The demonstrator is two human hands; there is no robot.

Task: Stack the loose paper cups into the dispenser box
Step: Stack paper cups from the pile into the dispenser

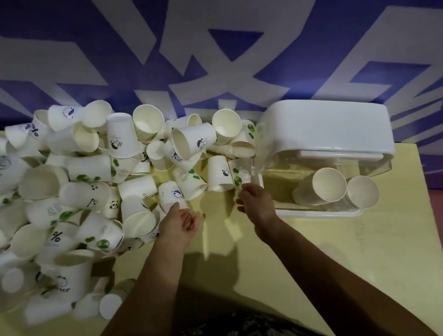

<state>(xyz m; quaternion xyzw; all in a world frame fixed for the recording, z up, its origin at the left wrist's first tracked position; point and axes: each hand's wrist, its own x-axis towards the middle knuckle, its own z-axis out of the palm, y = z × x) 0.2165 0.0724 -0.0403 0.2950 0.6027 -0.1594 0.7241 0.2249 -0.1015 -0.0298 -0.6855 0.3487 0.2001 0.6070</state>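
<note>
A big heap of loose white paper cups point(74, 197) covers the left and middle of the pale yellow table point(258, 263). The clear dispenser box point(323, 214) with a raised white lid point(332, 127) stands at the right; two stacks of cups point(330, 184) lie inside it. My left hand point(178, 224) reaches the heap's near edge, fingers apart, fingertips at a cup with a blue logo point(172, 194). My right hand point(258, 204) pinches the rim of a cup with green dots point(240, 172) next to the box.
A blue wall with large white characters point(194, 41) rises behind the table. The table's right edge point(433, 221) borders a reddish floor. Bare yellow tabletop lies between my forearms and in front of the box.
</note>
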